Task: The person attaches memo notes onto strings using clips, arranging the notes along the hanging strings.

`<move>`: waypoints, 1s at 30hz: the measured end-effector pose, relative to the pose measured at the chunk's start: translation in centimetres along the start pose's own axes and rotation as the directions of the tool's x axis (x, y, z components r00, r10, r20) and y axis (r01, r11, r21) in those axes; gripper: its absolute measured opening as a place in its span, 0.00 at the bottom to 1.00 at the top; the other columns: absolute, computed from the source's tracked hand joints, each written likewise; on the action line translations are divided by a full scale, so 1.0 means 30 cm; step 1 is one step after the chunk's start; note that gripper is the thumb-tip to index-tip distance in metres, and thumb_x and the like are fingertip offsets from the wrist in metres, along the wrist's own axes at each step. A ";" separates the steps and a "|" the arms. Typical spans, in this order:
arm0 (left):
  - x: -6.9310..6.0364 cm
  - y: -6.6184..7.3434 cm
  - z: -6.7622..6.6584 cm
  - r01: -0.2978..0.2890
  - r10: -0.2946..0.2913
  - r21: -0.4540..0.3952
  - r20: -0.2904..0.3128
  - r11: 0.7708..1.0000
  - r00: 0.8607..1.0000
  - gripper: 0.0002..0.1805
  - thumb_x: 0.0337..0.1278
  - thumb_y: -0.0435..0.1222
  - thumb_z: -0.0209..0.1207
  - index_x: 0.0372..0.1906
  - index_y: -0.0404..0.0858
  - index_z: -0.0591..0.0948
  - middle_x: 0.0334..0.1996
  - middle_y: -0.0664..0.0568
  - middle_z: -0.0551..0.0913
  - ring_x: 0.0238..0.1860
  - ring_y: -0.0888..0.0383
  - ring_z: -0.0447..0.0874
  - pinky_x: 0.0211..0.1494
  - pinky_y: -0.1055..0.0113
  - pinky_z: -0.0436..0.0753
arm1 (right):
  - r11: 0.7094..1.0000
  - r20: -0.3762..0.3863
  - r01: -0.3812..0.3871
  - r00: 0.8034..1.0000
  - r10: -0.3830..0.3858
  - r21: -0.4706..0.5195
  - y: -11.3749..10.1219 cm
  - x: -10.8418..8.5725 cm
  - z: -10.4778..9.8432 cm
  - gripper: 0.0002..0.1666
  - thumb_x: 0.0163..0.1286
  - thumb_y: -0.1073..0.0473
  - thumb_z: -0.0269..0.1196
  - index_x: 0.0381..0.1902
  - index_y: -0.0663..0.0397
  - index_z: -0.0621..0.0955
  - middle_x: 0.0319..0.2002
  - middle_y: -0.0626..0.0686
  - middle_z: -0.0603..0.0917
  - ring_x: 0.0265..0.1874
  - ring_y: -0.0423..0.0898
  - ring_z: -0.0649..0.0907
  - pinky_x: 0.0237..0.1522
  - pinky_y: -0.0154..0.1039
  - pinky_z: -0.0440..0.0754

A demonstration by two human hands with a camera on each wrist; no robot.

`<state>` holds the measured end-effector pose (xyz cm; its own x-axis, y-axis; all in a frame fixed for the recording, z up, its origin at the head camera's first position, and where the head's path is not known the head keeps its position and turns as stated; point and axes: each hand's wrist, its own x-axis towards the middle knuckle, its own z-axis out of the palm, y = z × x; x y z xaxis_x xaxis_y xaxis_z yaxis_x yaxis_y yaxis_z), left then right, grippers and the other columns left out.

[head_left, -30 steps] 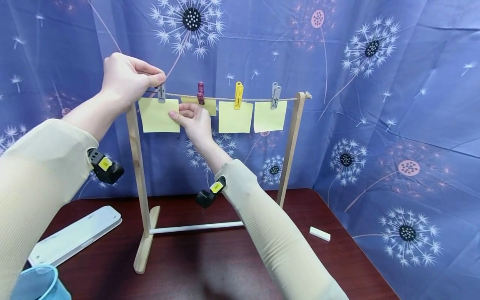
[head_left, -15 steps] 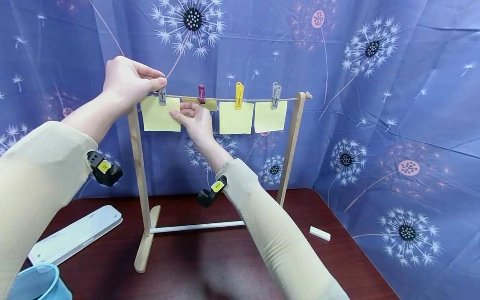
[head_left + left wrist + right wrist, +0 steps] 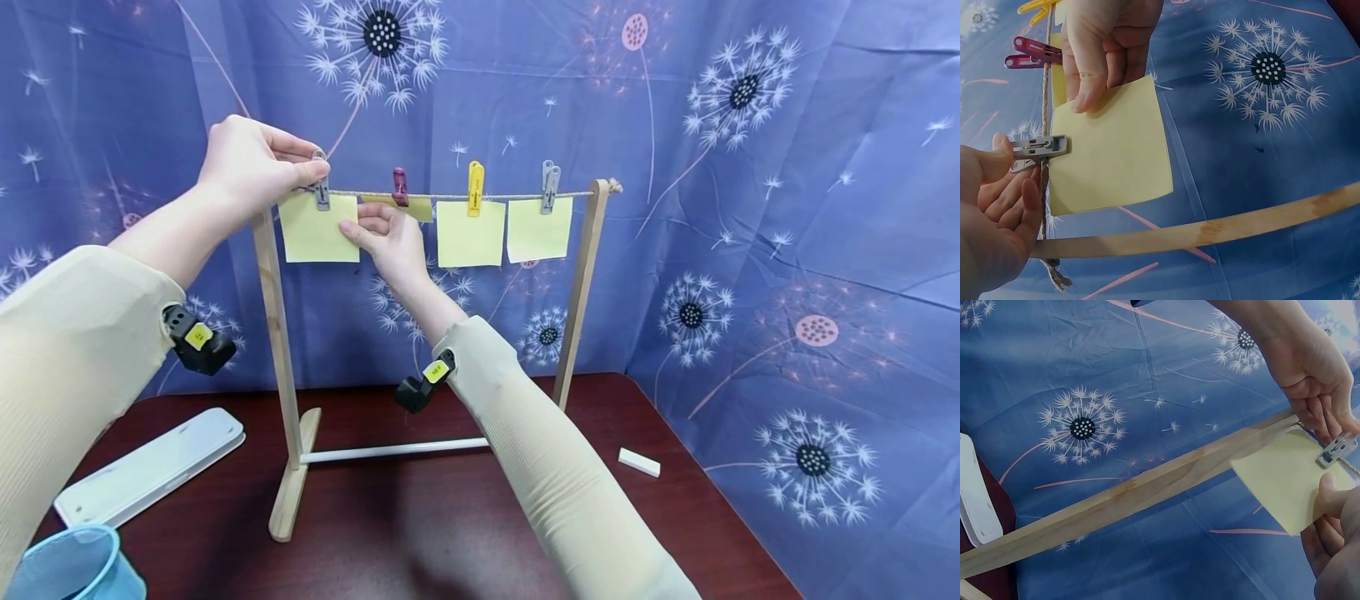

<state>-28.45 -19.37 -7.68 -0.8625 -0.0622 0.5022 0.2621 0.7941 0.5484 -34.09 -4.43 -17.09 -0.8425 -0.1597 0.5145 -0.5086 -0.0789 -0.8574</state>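
At the rope's left end, my left hand (image 3: pixel 251 167) pinches the upper handles of a grey clothespin (image 3: pixel 322 193). That clothespin's lower end lies over the top edge of a yellow sticky note (image 3: pixel 318 233), at the rope (image 3: pixel 1045 112). My right hand (image 3: pixel 393 246) pinches the note's right edge, thumb in front and fingers behind, as the left wrist view shows. Further along hang a maroon clothespin (image 3: pixel 401 187) with a note partly hidden by my right hand, a yellow clothespin (image 3: pixel 476 190) with a note (image 3: pixel 470 237), and another grey clothespin (image 3: pixel 550 187) with a note (image 3: pixel 538 229).
The rope is strung between two wooden posts (image 3: pixel 276 333) joined low down by a white rod (image 3: pixel 393 451). On the dark red table (image 3: pixel 420 517) are a white case (image 3: pixel 153 467), a blue mesh holder (image 3: pixel 112 567) and a small white block (image 3: pixel 639 462). A dandelion-patterned curtain (image 3: pixel 750 208) hangs behind.
My left hand has come down slightly with the grey clothespin, which now sits a little lower over the note. The right hand keeps its hold on the note's edge.
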 end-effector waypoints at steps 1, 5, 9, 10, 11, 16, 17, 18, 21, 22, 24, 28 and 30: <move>0.000 0.000 0.000 -0.001 0.001 -0.002 0.003 1.000 1.000 0.28 0.60 0.53 0.61 0.59 0.40 0.81 0.52 0.42 0.83 0.45 0.62 0.81 0.35 0.79 0.71 | 1.000 0.003 -0.003 1.000 0.003 -0.005 0.004 0.000 0.000 0.19 0.63 0.65 0.68 0.50 0.69 0.80 0.43 0.67 0.86 0.38 0.46 0.87 0.39 0.25 0.79; 0.000 0.000 0.001 -0.001 0.001 -0.008 0.016 1.000 1.000 0.29 0.60 0.53 0.61 0.60 0.40 0.80 0.53 0.42 0.82 0.59 0.49 0.78 0.38 0.79 0.70 | 1.000 0.009 -0.010 1.000 0.011 -0.024 0.020 -0.002 -0.004 0.19 0.63 0.64 0.68 0.50 0.68 0.80 0.43 0.65 0.87 0.42 0.50 0.87 0.42 0.27 0.81; 0.001 -0.002 0.003 -0.004 0.005 -0.017 0.030 1.000 1.000 0.29 0.61 0.53 0.60 0.61 0.40 0.79 0.54 0.42 0.81 0.62 0.47 0.76 0.39 0.79 0.70 | 0.999 -0.001 -0.015 1.000 0.015 -0.033 0.030 -0.008 -0.009 0.19 0.63 0.64 0.69 0.50 0.68 0.80 0.43 0.65 0.87 0.44 0.53 0.87 0.43 0.28 0.81; 0.001 -0.002 0.004 -0.008 0.009 -0.019 0.033 1.000 0.999 0.29 0.61 0.53 0.60 0.62 0.40 0.79 0.55 0.42 0.81 0.62 0.47 0.76 0.40 0.79 0.70 | 0.999 -0.002 -0.019 1.000 0.019 -0.037 0.032 -0.008 -0.011 0.19 0.63 0.64 0.69 0.50 0.67 0.80 0.44 0.65 0.87 0.44 0.53 0.87 0.44 0.27 0.81; 0.001 -0.002 0.004 -0.012 0.013 -0.020 0.037 1.000 0.999 0.29 0.62 0.53 0.60 0.62 0.40 0.79 0.55 0.42 0.81 0.62 0.47 0.76 0.40 0.79 0.70 | 0.999 -0.006 -0.020 1.000 0.020 -0.034 0.034 -0.009 -0.012 0.19 0.62 0.64 0.69 0.50 0.67 0.80 0.44 0.65 0.87 0.44 0.53 0.87 0.44 0.29 0.81; 0.002 -0.005 0.003 -0.035 0.037 -0.037 0.049 0.999 0.998 0.29 0.61 0.52 0.61 0.63 0.40 0.78 0.55 0.42 0.80 0.63 0.46 0.76 0.44 0.78 0.73 | 0.999 0.000 -0.024 1.000 0.024 -0.022 0.044 -0.011 -0.023 0.19 0.63 0.65 0.68 0.50 0.68 0.80 0.45 0.66 0.86 0.46 0.55 0.86 0.45 0.30 0.83; 0.002 -0.005 0.002 -0.035 0.037 -0.046 0.052 0.998 0.998 0.30 0.61 0.52 0.61 0.64 0.40 0.77 0.56 0.42 0.80 0.63 0.47 0.76 0.48 0.76 0.75 | 0.999 0.005 -0.027 1.000 0.027 -0.019 0.046 -0.011 -0.026 0.19 0.63 0.66 0.68 0.50 0.68 0.80 0.45 0.66 0.86 0.46 0.55 0.86 0.45 0.30 0.83; 0.002 -0.005 0.002 -0.034 0.037 -0.052 0.055 0.998 0.998 0.30 0.61 0.52 0.61 0.64 0.40 0.77 0.56 0.43 0.80 0.63 0.47 0.76 0.52 0.74 0.77 | 0.999 0.012 -0.032 0.999 0.032 -0.024 0.049 -0.012 -0.028 0.18 0.63 0.66 0.67 0.51 0.68 0.80 0.46 0.65 0.86 0.46 0.54 0.87 0.45 0.30 0.83; 0.001 -0.005 0.003 -0.027 0.031 -0.072 0.056 0.997 0.998 0.31 0.61 0.52 0.61 0.65 0.41 0.75 0.57 0.43 0.79 0.63 0.49 0.76 0.61 0.63 0.77 | 0.998 0.029 -0.053 0.998 0.054 -0.032 0.059 -0.016 -0.036 0.18 0.65 0.65 0.66 0.51 0.68 0.80 0.47 0.65 0.86 0.46 0.53 0.87 0.45 0.29 0.83; 0.001 -0.005 0.004 -0.028 0.032 -0.076 0.055 0.997 0.998 0.32 0.61 0.53 0.61 0.65 0.41 0.75 0.57 0.44 0.79 0.63 0.49 0.76 0.63 0.60 0.76 | 0.998 0.036 -0.059 0.998 0.060 -0.026 0.063 -0.018 -0.038 0.18 0.65 0.66 0.66 0.52 0.68 0.79 0.47 0.65 0.86 0.47 0.54 0.86 0.45 0.29 0.83; 0.000 -0.005 0.005 -0.027 0.031 -0.077 0.050 0.997 0.998 0.32 0.61 0.53 0.61 0.66 0.41 0.75 0.57 0.44 0.79 0.64 0.50 0.76 0.65 0.57 0.75 | 0.997 0.041 -0.071 0.997 0.071 -0.009 0.072 -0.022 -0.042 0.18 0.65 0.66 0.66 0.52 0.69 0.79 0.48 0.66 0.85 0.47 0.55 0.86 0.46 0.30 0.83; -0.001 -0.006 0.005 -0.034 0.037 -0.086 0.034 0.996 0.999 0.33 0.60 0.53 0.61 0.66 0.41 0.75 0.57 0.44 0.79 0.64 0.50 0.75 0.67 0.56 0.73 | 0.997 0.043 -0.077 0.996 0.076 0.031 0.088 -0.028 -0.049 0.18 0.65 0.67 0.65 0.51 0.70 0.79 0.47 0.67 0.85 0.46 0.57 0.87 0.47 0.31 0.83; -0.001 -0.006 0.004 -0.036 0.038 -0.088 0.025 0.995 0.999 0.33 0.60 0.53 0.61 0.66 0.40 0.75 0.57 0.44 0.79 0.64 0.50 0.75 0.67 0.56 0.72 | 0.996 0.035 -0.071 0.997 0.070 0.046 0.095 -0.030 -0.054 0.17 0.65 0.68 0.65 0.51 0.71 0.79 0.46 0.68 0.85 0.44 0.57 0.87 0.47 0.32 0.84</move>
<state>-28.53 -19.45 -7.87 -0.8623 -0.0172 0.5060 0.3298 0.7393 0.5871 -35.07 -2.94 -19.97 -0.8691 -0.1996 0.4527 -0.4386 -0.1126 -0.8916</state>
